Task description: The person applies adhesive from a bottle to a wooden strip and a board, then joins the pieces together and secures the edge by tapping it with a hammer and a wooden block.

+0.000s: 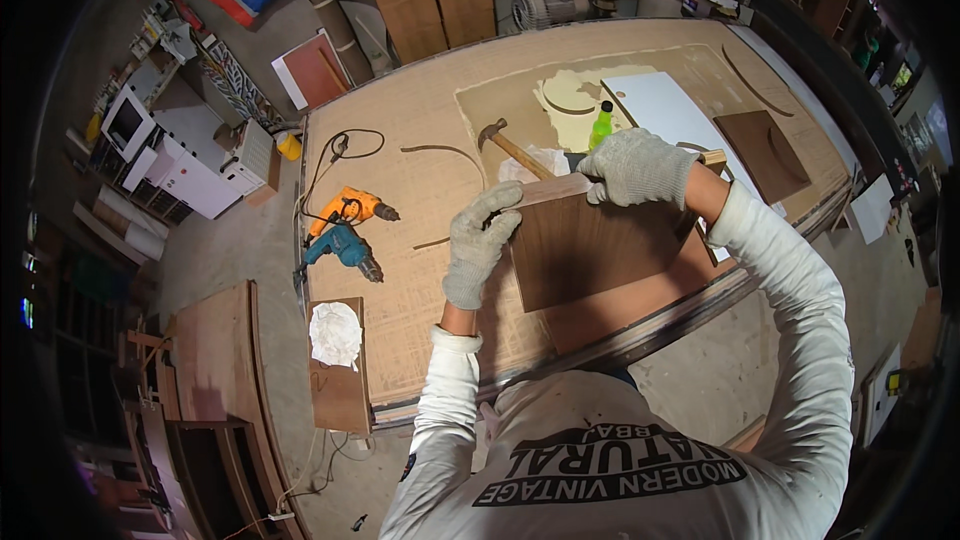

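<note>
My left hand (pixel 480 245), in a pale knitted glove, pinches the left end of a pale, glossy strip (pixel 552 191). The strip runs along the top edge of a brown wooden panel (pixel 590 255), which stands tilted in front of me. At the strip's other end, my gloved right hand (pixel 640 170) is closed, its fingertips on the strip and the panel's edge. What lies inside its palm is hidden. Just beyond the strip, a hammer (pixel 515 150) with a wooden handle rests on the worktable (pixel 420 200). A green bottle (pixel 601 126) stands beside my right hand.
An orange drill (pixel 350 208) and a teal drill (pixel 346 252) lie on the left with a cord. Crumpled white paper (pixel 336 334) sits on a brown board (pixel 340 400). A white panel (pixel 650 105), a dark square board (pixel 762 152) and curved strips (pixel 755 85) occupy the right.
</note>
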`<state>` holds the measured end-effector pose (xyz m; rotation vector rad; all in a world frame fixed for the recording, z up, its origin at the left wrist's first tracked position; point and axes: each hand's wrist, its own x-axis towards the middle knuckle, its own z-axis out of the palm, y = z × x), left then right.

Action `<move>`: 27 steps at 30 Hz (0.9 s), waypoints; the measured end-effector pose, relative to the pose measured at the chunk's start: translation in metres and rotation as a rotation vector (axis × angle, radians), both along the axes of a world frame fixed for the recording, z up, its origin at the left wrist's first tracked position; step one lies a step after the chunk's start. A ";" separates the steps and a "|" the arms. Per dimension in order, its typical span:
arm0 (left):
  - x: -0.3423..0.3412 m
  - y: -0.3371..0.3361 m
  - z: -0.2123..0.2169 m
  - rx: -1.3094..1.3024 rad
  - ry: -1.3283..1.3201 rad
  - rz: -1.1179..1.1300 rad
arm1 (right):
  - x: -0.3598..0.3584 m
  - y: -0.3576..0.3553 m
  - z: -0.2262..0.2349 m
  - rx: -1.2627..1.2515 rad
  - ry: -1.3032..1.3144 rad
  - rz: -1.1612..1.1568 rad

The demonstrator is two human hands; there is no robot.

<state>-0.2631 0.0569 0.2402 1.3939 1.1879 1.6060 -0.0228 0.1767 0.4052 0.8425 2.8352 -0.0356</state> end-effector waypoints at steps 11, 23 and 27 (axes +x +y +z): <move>-0.015 0.000 0.047 0.146 0.567 0.000 | 0.004 0.005 -0.013 0.040 0.079 -0.009; -0.013 0.004 0.035 0.279 0.620 0.078 | 0.003 0.006 -0.009 0.040 0.054 0.024; -0.007 0.006 0.039 0.371 0.742 0.165 | 0.005 0.010 -0.014 0.053 0.074 0.061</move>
